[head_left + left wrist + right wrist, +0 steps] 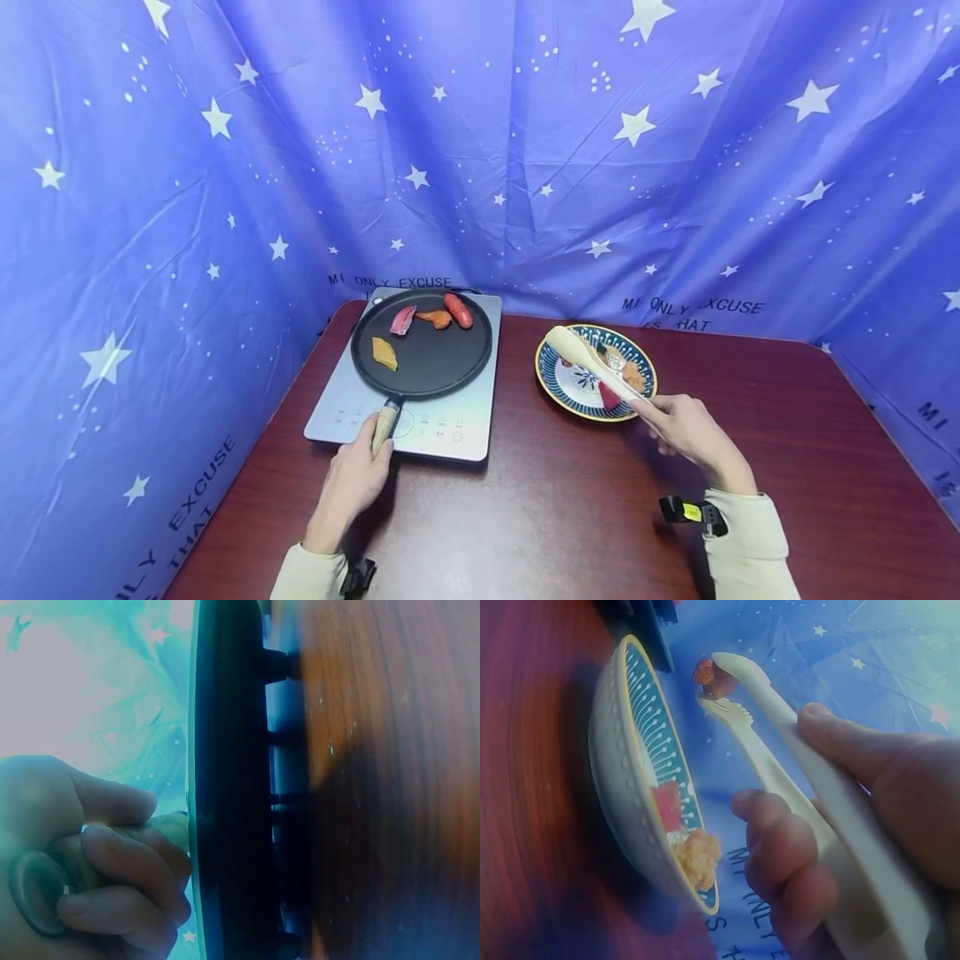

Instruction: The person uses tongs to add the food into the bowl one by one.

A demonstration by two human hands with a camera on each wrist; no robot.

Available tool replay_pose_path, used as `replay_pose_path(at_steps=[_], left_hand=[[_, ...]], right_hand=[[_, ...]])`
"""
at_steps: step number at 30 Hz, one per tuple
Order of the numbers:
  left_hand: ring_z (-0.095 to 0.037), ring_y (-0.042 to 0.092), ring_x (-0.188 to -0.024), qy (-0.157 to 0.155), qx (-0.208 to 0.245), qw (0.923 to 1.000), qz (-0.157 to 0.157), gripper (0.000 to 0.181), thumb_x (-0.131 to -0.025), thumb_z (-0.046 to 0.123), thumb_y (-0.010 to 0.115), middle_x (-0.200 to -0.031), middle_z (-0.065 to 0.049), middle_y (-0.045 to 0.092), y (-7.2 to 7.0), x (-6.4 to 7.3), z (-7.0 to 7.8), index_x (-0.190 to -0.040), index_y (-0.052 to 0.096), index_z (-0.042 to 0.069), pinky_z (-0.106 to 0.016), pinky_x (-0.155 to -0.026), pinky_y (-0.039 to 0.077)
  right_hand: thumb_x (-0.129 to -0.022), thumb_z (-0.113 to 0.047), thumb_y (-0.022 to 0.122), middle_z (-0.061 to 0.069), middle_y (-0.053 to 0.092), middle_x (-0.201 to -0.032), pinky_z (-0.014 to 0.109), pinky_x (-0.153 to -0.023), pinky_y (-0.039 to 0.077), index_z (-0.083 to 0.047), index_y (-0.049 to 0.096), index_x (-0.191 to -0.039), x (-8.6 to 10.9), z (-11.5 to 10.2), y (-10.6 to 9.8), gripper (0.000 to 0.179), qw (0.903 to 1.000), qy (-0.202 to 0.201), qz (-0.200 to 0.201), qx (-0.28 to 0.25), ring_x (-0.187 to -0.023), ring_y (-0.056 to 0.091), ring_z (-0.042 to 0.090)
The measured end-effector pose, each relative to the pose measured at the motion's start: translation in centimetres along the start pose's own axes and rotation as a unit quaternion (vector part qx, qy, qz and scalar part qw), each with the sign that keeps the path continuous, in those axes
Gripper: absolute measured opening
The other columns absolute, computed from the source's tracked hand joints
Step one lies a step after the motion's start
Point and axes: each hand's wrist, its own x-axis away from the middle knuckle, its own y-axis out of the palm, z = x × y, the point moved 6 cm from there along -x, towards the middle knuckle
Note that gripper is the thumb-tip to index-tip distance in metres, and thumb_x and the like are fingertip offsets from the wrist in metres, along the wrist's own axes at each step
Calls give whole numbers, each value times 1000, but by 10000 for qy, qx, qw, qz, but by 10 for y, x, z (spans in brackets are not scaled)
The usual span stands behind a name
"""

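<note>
Clamped on handle with left hand, fingers and thumb curled right round it. Straight ahead of that grip: black pan, sitting on silver stove. In pan, beyond left hand: yellow piece nearest, then pink slice and drumstick, with sausage farthest out. Holding white tongs in right hand, thumb on one arm, curled fingers on the other. Squeezed partway: tips apart, with reddish-brown piece pinched between, off the plate. Ahead and left of right hand, under tongs: that plate, carrying red chunk and tan lump.
</note>
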Motion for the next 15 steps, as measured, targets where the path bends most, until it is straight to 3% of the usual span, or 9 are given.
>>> replay_pose_path(at_steps=[15], left_hand=[[-27,56,-63,-17,-12,10000,9,51,-92,24,54,-84,-19,63,1,0,0,-139,43,8,-47,-58,44]], right_hand=[[-92,-45,57,14,57,-62,40,-45,47,-4,64,-75,-5,-12,6,45,9989,-1,145,-443,-45,55,21]])
